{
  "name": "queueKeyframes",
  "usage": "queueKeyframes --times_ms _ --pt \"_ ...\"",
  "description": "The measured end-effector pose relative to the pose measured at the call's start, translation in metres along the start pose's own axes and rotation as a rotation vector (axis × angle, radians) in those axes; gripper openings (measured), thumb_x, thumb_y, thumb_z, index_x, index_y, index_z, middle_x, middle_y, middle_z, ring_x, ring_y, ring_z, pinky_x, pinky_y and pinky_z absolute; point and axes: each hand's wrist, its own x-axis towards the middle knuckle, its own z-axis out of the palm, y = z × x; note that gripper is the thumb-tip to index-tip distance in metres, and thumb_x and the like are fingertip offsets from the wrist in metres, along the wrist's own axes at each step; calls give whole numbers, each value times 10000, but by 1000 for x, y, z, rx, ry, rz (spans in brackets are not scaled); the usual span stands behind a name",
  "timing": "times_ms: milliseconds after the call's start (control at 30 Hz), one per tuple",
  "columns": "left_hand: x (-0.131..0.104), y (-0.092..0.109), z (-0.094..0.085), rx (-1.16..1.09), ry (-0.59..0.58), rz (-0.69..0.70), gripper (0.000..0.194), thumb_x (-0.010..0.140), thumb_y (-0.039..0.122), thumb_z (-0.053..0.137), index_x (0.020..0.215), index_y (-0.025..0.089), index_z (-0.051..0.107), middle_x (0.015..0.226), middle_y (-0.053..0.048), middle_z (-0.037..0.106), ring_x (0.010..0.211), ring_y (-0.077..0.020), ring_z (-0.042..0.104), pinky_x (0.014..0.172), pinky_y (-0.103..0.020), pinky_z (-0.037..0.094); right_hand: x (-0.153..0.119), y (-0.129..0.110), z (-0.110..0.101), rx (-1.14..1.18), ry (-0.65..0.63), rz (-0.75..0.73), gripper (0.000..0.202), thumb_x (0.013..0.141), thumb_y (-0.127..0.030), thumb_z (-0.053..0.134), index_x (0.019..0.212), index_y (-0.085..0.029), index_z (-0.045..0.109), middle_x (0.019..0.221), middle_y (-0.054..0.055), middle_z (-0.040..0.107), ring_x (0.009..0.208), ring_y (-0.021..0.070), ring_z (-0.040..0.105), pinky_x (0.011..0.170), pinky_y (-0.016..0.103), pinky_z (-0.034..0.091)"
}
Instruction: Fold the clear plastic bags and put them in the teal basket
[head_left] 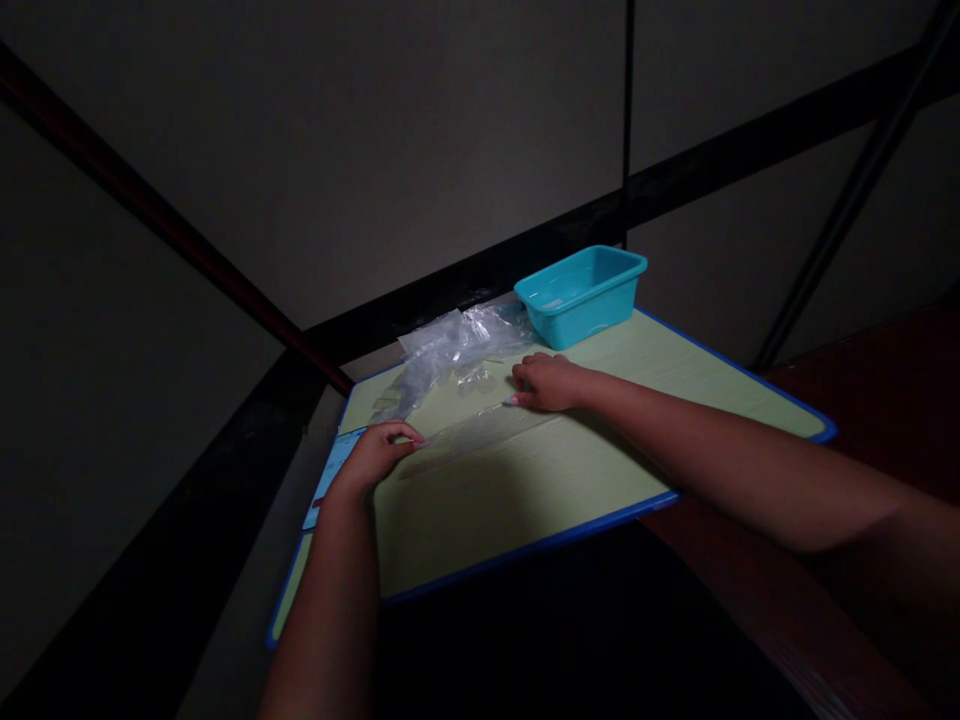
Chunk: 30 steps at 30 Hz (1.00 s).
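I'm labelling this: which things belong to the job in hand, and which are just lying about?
In hand: clear plastic film, pinched by left hand and right hand.

Apparently lying about: heap of clear plastic; turquoise tub; blue printed panel.

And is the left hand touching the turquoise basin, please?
Apart. The head view shows a wide gap: the table and loose clear plastic lie between the left hand and the turquoise basin.
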Motion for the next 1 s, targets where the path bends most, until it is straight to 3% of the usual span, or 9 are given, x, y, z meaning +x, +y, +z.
queueKeyframes --times_ms 133,400,567,633,733,867,1000 --pt "-1 2 -2 -1 -2 1 143 627 321 657 682 202 712 762 -33 681 742 -198 603 680 -291 438 0 0 0 7 1 0 415 858 -532 448 1023 -175 582 1104 156 570 1028 293 509 755 355 396" --pt "-6 15 -3 -53 -33 -108 211 623 378 649 690 187 710 718 -35 678 680 -189 586 561 -263 412 1 1 0 8 -7 10 415 856 -532 458 1026 -176 585 1098 150 568 1031 291 503 777 362 394" --pt "-8 23 0 -15 -43 -180 289 663 447 607 707 171 680 631 -14 643 655 -174 578 524 -238 387 -4 -6 1 -1 58 -45 410 868 -486 460 1080 -155 578 1144 174 553 1083 317 482 836 450 389" --pt "-8 26 0 7 -55 -176 307 664 462 594 718 172 678 621 -8 636 648 -171 575 522 -236 385 -6 -14 5 24 86 -132 414 877 -453 458 1150 -156 554 1222 174 532 1147 316 454 905 512 343" --pt "-7 27 -1 37 -51 -158 326 653 488 579 696 181 678 650 -7 648 664 -172 580 545 -240 396 -7 -29 15 101 70 -300 483 908 -441 406 1322 -194 441 1407 136 412 1280 284 357 1025 584 164" --pt "-5 24 -3 77 -36 -121 335 644 494 562 665 183 686 696 -14 671 696 -182 593 607 -255 422 -3 -46 28 162 -8 -435 549 937 -431 325 1443 -225 264 1488 99 287 1360 242 250 1066 574 -10" --pt "-4 18 -2 97 -16 -123 330 649 469 544 670 181 703 711 -21 687 709 -194 603 639 -266 435 -1 -51 31 178 -49 -453 559 942 -430 298 1458 -224 229 1493 97 256 1369 234 236 1071 550 -64"
